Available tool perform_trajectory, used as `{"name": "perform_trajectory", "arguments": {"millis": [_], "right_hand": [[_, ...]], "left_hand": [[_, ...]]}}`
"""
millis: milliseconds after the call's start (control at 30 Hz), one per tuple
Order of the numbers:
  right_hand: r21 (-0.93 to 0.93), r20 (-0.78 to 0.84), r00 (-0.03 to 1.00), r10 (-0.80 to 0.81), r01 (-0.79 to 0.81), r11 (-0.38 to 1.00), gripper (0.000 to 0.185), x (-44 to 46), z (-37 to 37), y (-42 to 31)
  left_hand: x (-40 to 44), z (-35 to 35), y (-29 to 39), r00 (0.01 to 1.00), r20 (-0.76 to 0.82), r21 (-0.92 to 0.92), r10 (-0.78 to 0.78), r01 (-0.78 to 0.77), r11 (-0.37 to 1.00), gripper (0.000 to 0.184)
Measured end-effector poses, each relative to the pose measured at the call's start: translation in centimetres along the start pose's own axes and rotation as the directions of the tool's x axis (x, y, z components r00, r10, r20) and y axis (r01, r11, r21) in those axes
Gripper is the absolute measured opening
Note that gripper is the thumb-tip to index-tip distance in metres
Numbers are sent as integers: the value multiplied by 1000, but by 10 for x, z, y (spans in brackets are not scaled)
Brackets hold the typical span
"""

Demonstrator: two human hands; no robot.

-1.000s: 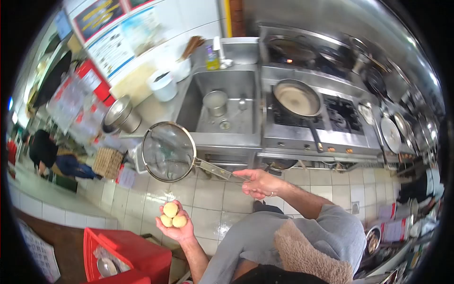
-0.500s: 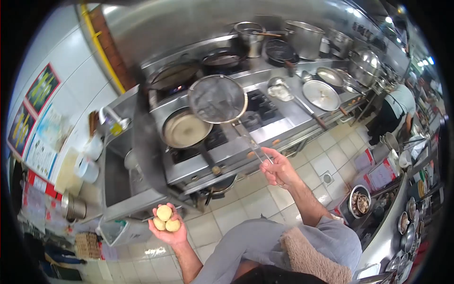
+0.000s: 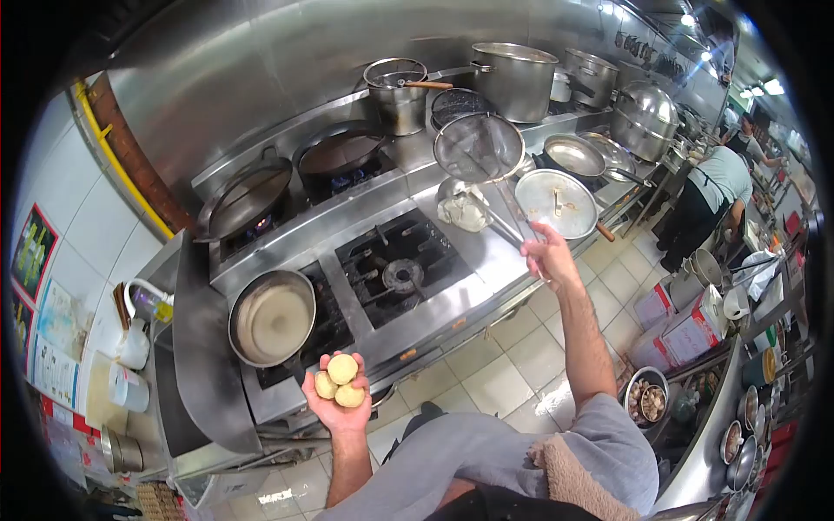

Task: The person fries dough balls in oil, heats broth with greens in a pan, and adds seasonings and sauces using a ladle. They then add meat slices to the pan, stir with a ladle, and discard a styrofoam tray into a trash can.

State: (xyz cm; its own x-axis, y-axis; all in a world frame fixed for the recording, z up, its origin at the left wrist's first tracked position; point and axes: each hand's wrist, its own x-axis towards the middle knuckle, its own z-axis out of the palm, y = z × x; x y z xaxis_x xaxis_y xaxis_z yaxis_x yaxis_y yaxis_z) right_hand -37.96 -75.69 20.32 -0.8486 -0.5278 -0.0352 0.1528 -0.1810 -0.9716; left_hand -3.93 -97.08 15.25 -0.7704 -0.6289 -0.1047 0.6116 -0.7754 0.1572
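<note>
My left hand [image 3: 341, 413] is cupped, palm up, around three pale yellow, rough-surfaced balls [image 3: 342, 371], held low in front of the stove. At the right, my right hand [image 3: 550, 259] has its fingers closed at the handle end of a round mesh strainer [image 3: 479, 149]. The strainer is over the steel counter, near a ladle with white stuff [image 3: 464, 212] and a large round lid [image 3: 556, 201]. To the left of the strainer, a frying pan [image 3: 272, 319] with a pale bottom sits on the front burner, just beyond my left hand.
An unlit burner [image 3: 403, 275] lies between the pan and the counter. Dark pans [image 3: 340, 149] stand over flames behind, with tall pots [image 3: 514, 81] along the back. A sink tap [image 3: 143, 293] is at left. Another person [image 3: 717, 191] bends over at the far right.
The strainer has moved right and away from me, from above the frying pan to over the counter. My view has shifted. The balls remain in my left hand.
</note>
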Motion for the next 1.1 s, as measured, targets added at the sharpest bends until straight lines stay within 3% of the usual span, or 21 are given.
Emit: {"name": "perform_trajectory", "arguments": {"millis": [200,333,367,433,533,667,767,800,833,900,933,1100], "right_hand": [[-6,-62,998,-8,8,1000,57,109,-32,-21],[-73,20,1000,-3,4,997,58,207,-46,-30],[-97,-80,996,-23,16,995,47,225,-46,-27],[-23,-63,997,-33,32,999,29,292,-67,-1],[-56,-43,999,14,-16,998,13,355,-65,-7],[8,-68,998,9,-9,1000,7,429,-59,10],[147,46,984,174,-179,973,6,451,-55,29],[177,274,925,262,-316,932,22,458,-60,35],[178,283,921,266,-323,930,22,461,-63,44],[310,11,915,404,-387,868,43,447,-67,54],[342,110,890,443,-453,824,64,446,-75,55],[360,233,912,338,-404,841,49,419,-63,32]], "left_hand": [[79,14,-22,999,7,-25,-31,31,999,35],[120,31,-30,999,-4,-23,32,-32,999,35],[125,33,-35,998,-1,-7,63,-63,998,35],[133,32,-51,991,-11,9,133,-133,991,36],[141,38,-80,961,-88,-5,261,-263,965,36],[140,33,-128,921,-143,-18,362,-368,930,35],[139,43,-158,900,-203,1,385,-393,919,32],[140,43,-165,902,-189,6,387,-393,919,32],[140,45,-171,898,-193,11,396,-402,916,32],[140,47,-182,896,-183,44,404,-403,914,32],[141,49,-186,895,-181,48,407,-405,913,32],[148,59,-196,906,-179,51,383,-380,923,32]]}}
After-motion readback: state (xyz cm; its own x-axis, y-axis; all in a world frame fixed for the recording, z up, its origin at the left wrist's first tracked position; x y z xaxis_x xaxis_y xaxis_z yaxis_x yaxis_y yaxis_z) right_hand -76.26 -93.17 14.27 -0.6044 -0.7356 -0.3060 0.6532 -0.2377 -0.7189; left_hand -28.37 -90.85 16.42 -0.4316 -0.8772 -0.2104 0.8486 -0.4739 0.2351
